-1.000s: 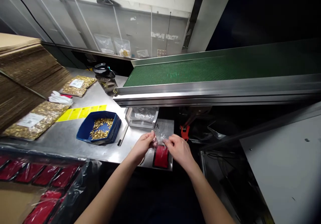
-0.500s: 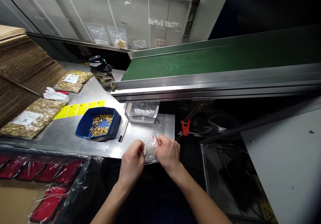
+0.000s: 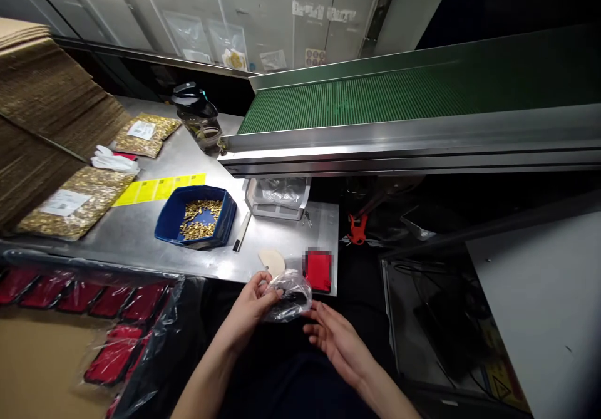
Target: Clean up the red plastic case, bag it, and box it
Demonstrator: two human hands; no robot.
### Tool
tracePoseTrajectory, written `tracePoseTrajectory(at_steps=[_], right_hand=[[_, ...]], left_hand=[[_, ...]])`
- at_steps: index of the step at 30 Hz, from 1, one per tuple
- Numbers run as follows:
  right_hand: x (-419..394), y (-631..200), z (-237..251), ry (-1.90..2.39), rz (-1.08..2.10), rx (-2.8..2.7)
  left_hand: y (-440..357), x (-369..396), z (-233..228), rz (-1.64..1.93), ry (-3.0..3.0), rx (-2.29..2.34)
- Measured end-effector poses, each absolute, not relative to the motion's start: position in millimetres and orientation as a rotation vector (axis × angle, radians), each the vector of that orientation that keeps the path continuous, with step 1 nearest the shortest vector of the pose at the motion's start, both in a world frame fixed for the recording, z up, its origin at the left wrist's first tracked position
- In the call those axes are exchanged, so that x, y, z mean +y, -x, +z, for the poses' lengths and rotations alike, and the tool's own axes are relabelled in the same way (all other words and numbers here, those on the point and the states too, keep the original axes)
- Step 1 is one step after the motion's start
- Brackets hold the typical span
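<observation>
A clear plastic bag (image 3: 295,300) is pinched at its left side by my left hand (image 3: 251,309), just over the front edge of the metal table. Its mouth looks spread apart. My right hand (image 3: 335,342) has its fingers stretched out, the fingertips close to the bag's right rim; whether they touch it I cannot tell. Behind the bag lies a flat cream-coloured piece (image 3: 272,261), partly covered by the bag and left hand. A red item with a dark edge (image 3: 319,271) rests at the table's right front corner, partly pixelated.
A blue bin (image 3: 164,225) with small gold-coloured pieces and a cutter-like tool (image 3: 241,232) lie left. Behind are a clear tray (image 3: 277,209) and a green conveyor (image 3: 338,109). A box (image 3: 51,337) of bagged red items stands lower left; a bottle (image 3: 200,121) stands farther back.
My right hand has let go of the bag and opened, moving lower right. The bag is spread wider in my left hand. The cream piece and red item now show. The view has shifted.
</observation>
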State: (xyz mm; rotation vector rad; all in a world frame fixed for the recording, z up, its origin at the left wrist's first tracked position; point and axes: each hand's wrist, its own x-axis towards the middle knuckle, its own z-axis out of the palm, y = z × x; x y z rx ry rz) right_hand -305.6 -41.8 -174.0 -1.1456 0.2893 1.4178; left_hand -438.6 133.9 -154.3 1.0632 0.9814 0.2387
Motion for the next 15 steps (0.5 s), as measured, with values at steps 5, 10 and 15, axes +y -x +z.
tracePoseTrajectory(at_steps=[5,10,15], right_hand=[[-5.6,305.1,-194.9,1.071,1.215,0.469],[-1.8,292.7,-198.5,1.16,0.977,0.443],[-36.7,251.7,-158.6,1.337,0.642,0.244]], left_hand=[[428.4,142.5,-134.3,0.229,-0.91,0.828],[418.7,142.8,-142.7,0.31,-1.087,0.898],[396.9,136.2,-157.7,0.447,-1.34,1.031]])
